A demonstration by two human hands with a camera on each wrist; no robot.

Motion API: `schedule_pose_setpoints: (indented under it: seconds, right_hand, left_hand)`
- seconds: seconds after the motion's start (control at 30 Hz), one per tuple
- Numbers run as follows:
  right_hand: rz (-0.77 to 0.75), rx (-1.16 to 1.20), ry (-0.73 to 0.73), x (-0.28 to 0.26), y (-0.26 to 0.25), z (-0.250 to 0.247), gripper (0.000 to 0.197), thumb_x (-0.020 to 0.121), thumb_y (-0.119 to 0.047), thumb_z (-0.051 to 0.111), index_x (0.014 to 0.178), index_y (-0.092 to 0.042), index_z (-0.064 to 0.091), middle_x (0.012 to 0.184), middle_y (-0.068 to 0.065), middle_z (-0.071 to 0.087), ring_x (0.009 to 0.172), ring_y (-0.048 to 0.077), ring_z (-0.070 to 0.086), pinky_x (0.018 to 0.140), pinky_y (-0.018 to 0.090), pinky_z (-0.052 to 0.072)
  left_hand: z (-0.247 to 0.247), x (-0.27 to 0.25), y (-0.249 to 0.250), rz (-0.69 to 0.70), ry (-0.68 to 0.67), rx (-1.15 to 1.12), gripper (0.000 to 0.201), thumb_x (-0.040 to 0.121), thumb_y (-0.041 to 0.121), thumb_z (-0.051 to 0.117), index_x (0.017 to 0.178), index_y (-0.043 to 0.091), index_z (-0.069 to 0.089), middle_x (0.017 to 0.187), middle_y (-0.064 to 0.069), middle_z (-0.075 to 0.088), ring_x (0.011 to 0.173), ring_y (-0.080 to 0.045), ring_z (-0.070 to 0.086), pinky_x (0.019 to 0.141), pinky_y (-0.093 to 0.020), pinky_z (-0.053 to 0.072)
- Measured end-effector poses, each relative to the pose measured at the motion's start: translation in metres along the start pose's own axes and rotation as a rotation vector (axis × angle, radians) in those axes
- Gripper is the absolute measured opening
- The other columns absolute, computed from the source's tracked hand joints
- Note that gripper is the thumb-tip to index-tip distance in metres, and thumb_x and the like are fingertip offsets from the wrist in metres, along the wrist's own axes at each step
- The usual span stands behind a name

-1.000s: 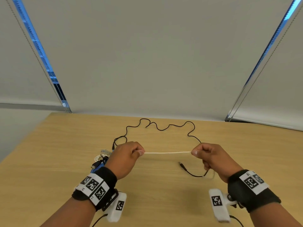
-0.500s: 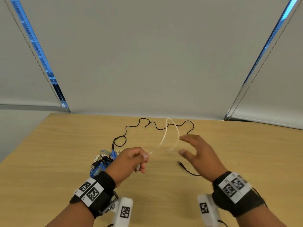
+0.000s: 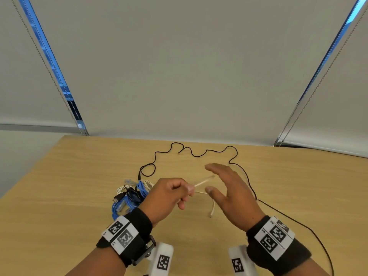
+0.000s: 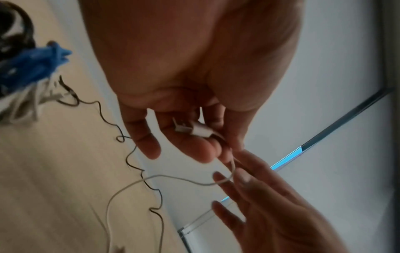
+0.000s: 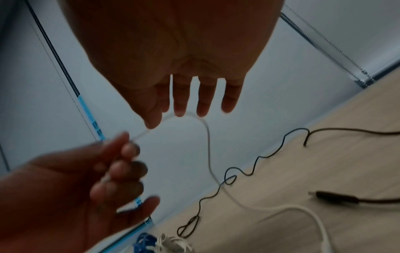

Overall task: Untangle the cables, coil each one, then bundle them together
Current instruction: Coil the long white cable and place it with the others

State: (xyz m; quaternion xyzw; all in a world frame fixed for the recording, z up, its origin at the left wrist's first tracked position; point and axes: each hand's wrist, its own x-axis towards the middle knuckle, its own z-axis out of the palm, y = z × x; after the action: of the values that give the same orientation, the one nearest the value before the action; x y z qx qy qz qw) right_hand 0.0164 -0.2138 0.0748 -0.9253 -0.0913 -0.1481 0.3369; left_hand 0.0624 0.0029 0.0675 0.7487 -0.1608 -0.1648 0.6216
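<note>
My left hand [image 3: 187, 191] pinches a thin white cable [image 3: 203, 183] just above the wooden table [image 3: 69, 196]. The left wrist view shows the cable's white plug [image 4: 194, 130] tucked inside the left hand's curled fingers. My right hand [image 3: 208, 178] is open beside it, fingers straight, and the cable loops over its fingertips [image 5: 179, 113]. The cable's free end [image 3: 212, 212] dangles below the two hands. A thin black cable [image 3: 199, 154] winds loosely across the table behind the hands. A bundle of blue, white and black cables [image 3: 131, 196] lies left of my left hand.
The black cable runs on past my right wrist toward the table's near right edge [image 3: 322, 248], and its black plug [image 5: 333, 196] lies on the wood. Grey roller blinds [image 3: 179, 66] hang behind the table's far edge.
A second ago both hands pinched the white cable taut between them. The right hand has let go, opened and moved in close to the left hand, and the cable now loops over its fingers.
</note>
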Motion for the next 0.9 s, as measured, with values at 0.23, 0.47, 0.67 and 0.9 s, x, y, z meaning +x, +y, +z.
schedule_pose_setpoints:
  seconds: [0.23, 0.47, 0.67, 0.9]
  right_hand:
    - [0.175, 0.293, -0.144, -0.017, -0.007, 0.030, 0.016, 0.106, -0.026, 0.044, 0.098, -0.034, 0.055, 0.071, -0.005, 0.070, 0.068, 0.008, 0.064, 0.072, 0.035, 0.052]
    - [-0.026, 0.212, -0.249, -0.025, -0.045, 0.041, 0.026, 0.103, -0.043, 0.041, 0.102, -0.028, 0.061, 0.060, -0.009, 0.048, 0.054, 0.008, 0.045, 0.056, 0.026, 0.036]
    - [-0.032, 0.089, 0.006, 0.007, -0.068, 0.015, 0.020, 0.098, -0.029, 0.061, 0.079, -0.028, 0.067, 0.071, -0.014, 0.065, 0.070, 0.007, 0.061, 0.062, 0.017, 0.042]
    - [0.319, 0.611, -0.008, 0.000, -0.082, 0.048, 0.017, 0.097, -0.029, 0.059, 0.084, -0.024, 0.069, 0.074, 0.004, 0.072, 0.061, 0.017, 0.066, 0.060, 0.032, 0.054]
  left_hand:
    - [0.006, 0.002, 0.011, 0.007, 0.008, -0.832, 0.028, 0.085, 0.027, 0.072, 0.103, 0.006, 0.076, 0.101, -0.012, 0.073, 0.085, -0.020, 0.071, 0.100, -0.046, 0.050]
    - [-0.009, -0.002, 0.005, 0.104, 0.361, -0.490, 0.020, 0.100, 0.012, 0.056, 0.112, 0.013, 0.072, 0.110, -0.004, 0.078, 0.108, -0.020, 0.073, 0.096, -0.037, 0.049]
    - [-0.013, -0.023, -0.005, 0.169, 0.044, 0.018, 0.024, 0.101, 0.013, 0.054, 0.093, 0.020, 0.076, 0.087, 0.004, 0.078, 0.086, -0.008, 0.072, 0.079, -0.014, 0.050]
    - [-0.035, -0.045, -0.005, 0.119, -0.046, -0.393, 0.023, 0.094, 0.024, 0.057, 0.091, 0.010, 0.076, 0.077, -0.011, 0.069, 0.080, -0.024, 0.066, 0.087, -0.036, 0.052]
